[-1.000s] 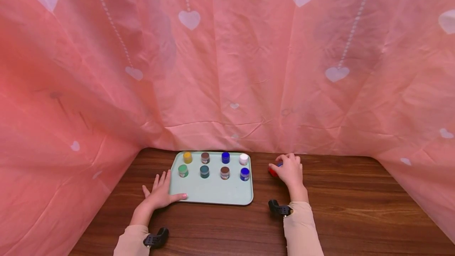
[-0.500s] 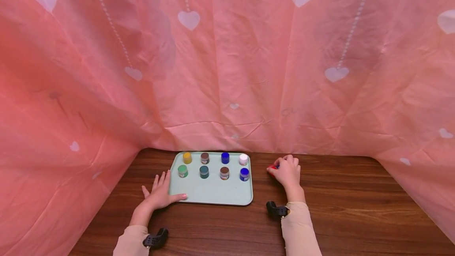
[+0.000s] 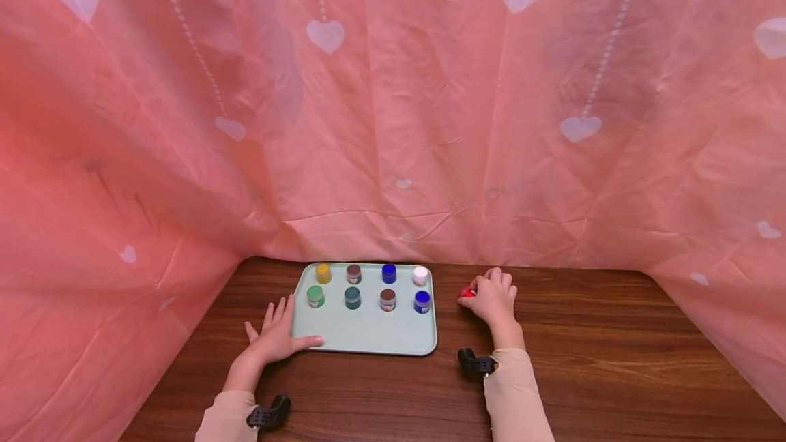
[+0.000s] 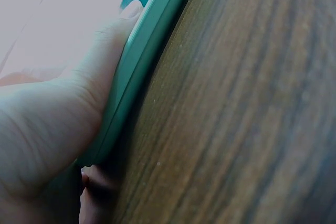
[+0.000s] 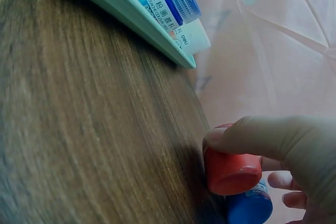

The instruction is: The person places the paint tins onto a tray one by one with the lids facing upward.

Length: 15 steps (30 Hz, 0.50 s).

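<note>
My right hand pinches a small red paint jar between thumb and fingers, right of the tray. In the right wrist view the red jar is close to the wood, and I cannot tell if it touches. Just behind it is a blue jar, partly covered by the red one. My left hand rests at the tray's near left corner, fingers spread straight along the side. Its thumb lies over the rim of the pale green tray.
Two rows of paint jars stand on the tray: yellow, brown, blue and white at the back, green, teal, brown and blue in front. Dark wooden table surrounds it. A pink curtain hangs behind.
My right hand has shifted slightly left with the red jar, toward the tray. The blue jar beside it has gone from sight in the head view. My left hand stays put.
</note>
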{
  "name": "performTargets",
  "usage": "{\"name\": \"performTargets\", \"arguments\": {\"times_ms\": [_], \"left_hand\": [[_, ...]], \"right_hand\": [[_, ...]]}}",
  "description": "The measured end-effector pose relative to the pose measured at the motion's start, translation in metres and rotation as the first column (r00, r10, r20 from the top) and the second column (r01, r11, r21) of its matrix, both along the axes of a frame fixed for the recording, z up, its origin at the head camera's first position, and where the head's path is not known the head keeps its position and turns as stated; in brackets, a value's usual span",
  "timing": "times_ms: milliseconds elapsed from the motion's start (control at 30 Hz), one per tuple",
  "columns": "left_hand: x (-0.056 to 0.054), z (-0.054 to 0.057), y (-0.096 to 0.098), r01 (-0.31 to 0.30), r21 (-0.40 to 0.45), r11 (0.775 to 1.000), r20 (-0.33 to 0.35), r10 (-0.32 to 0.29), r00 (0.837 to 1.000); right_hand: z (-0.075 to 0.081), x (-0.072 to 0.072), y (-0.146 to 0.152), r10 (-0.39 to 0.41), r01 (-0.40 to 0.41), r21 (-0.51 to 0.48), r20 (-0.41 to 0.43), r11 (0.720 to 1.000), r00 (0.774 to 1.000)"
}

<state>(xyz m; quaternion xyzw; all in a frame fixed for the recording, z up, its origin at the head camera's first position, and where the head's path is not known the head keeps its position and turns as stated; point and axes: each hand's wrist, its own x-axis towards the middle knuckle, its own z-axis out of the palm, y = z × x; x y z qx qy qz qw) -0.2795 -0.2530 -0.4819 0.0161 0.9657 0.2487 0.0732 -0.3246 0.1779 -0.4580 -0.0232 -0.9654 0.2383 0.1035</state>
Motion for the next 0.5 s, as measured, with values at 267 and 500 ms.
{"name": "performTargets", "arguments": {"times_ms": [267,500], "left_hand": [[0.001,0.0019,0.0001,0.006,-0.006,1.0,-0.011,-0.006,1.0],[0.001,0.0003,-0.0009,0.004,-0.005,1.0,-0.007,-0.004,1.0]], "right_hand": [[0.0005,-0.0017,0.0005,0.008,-0.008,-0.01,-0.028,1.0,1.0],[0.0027,-0.0042,-0.0014,0.004,-0.005,-0.012,-0.082,1.0,0.997]]}}
